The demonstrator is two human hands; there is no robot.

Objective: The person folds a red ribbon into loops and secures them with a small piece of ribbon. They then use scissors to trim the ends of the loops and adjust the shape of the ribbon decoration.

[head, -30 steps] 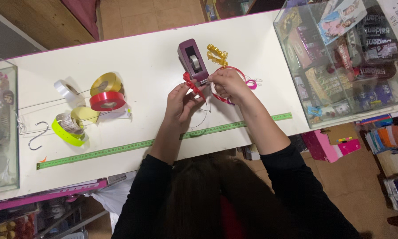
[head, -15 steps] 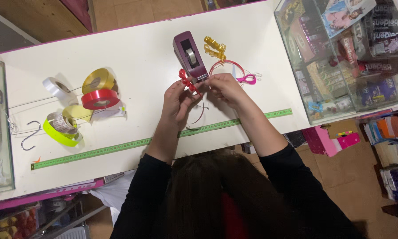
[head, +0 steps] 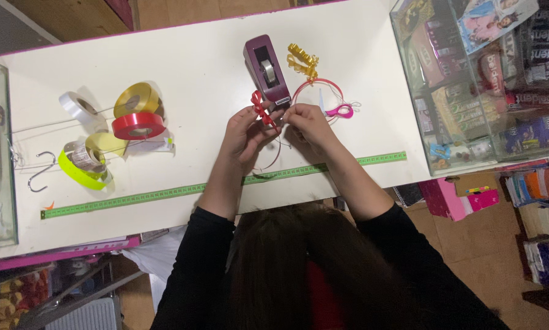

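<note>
My left hand (head: 242,133) and my right hand (head: 308,122) meet over the white table (head: 195,61), both pinching a small red ribbon bow (head: 262,110). A thin dark hoop (head: 273,160) hangs below the bow, between my hands. Just beyond my fingers stands a maroon tape dispenser (head: 266,70). A curled gold ribbon (head: 302,61) and a red headband (head: 317,85) lie to its right, with pink-handled scissors (head: 340,111) close to my right hand.
Ribbon rolls lie at the left: white (head: 77,105), gold (head: 135,98), red (head: 138,124) and neon yellow (head: 79,165). A metal hook (head: 37,174) lies beside them. A green measuring tape (head: 164,192) runs along the front edge. A glass display case (head: 488,79) stands at right.
My hands stay together on the red bow and have shifted slightly nearer the tape dispenser. The rolls and tape measure have not moved.
</note>
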